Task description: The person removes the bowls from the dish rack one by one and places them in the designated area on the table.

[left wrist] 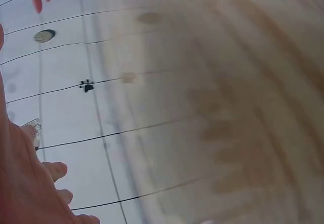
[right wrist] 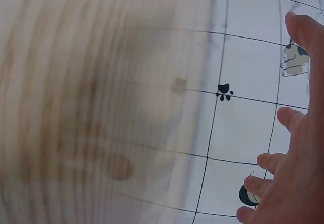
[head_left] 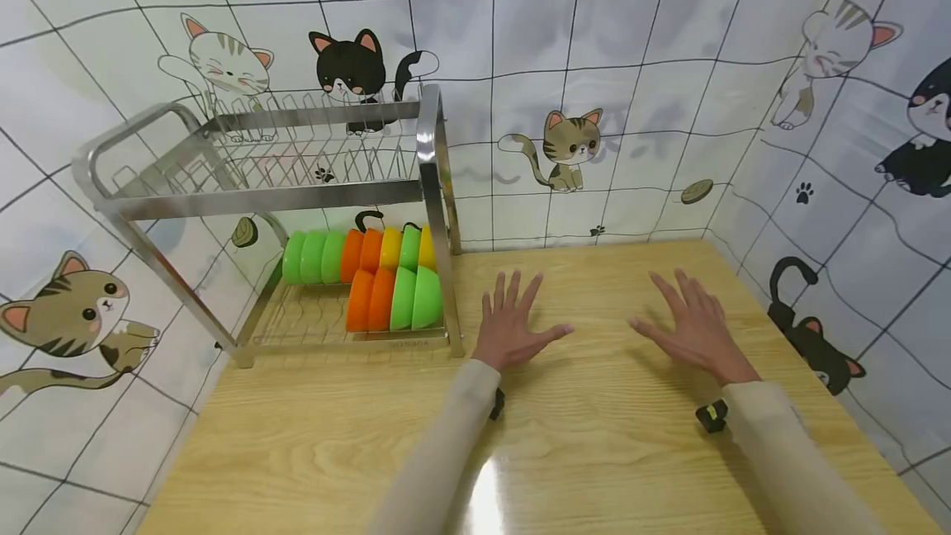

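Observation:
Over the wooden table, my left hand (head_left: 513,327) is held with fingers spread, just right of the dish rack's front leg. My right hand (head_left: 694,329) hovers farther right, its fingers spread too, and a gap of bare wood lies between the two. Neither hand holds anything. In the left wrist view the left hand (left wrist: 25,178) shows at the lower left edge; in the right wrist view the right hand (right wrist: 298,168) is at the right edge. Green, orange and yellow bowls (head_left: 401,300) stand on edge in two rows on the rack's lower shelf.
A two-tier metal dish rack (head_left: 334,195) stands at the left of the wooden table (head_left: 587,452); its upper tier has wire slots. Behind and at both sides rise white walls (head_left: 646,31) with a black grid and cartoon cats. Each wrist carries a small black device.

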The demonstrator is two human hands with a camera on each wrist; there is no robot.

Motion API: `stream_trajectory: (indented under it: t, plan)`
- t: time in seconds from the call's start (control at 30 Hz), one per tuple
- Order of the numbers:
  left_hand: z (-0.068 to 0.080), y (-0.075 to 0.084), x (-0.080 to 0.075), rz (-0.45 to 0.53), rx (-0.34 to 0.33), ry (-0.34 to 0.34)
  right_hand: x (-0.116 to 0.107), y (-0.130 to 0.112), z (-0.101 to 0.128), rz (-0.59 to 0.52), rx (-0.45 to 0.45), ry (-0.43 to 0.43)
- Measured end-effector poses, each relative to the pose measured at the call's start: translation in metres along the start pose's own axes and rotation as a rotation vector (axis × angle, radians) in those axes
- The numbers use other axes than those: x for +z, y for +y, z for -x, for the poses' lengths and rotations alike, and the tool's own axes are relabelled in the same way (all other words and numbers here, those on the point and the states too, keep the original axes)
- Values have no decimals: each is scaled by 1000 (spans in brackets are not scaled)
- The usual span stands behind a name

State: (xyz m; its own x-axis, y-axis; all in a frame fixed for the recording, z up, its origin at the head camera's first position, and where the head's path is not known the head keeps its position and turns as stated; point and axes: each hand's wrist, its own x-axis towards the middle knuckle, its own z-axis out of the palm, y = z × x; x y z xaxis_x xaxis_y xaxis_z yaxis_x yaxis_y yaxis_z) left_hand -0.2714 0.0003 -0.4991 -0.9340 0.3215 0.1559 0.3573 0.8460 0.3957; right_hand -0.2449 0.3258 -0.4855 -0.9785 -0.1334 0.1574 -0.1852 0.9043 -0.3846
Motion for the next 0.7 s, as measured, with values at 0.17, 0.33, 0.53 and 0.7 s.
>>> stream_trajectory:
  t: [0.17, 0.33, 0.53, 0.7]
  plan:
    - [1, 1, -13, 98, 26, 10, -5, -11, -4, -116, -5, 17]
    - [8, 1, -29, 197, 64, 0, -7, -22, -10, -219, -12, 6]
    - [21, 1, -49, 327, 119, -38, -10, -40, -16, -318, -25, 13]
    - [31, -5, -64, 432, 160, -48, -16, -57, -20, -378, -42, 10]
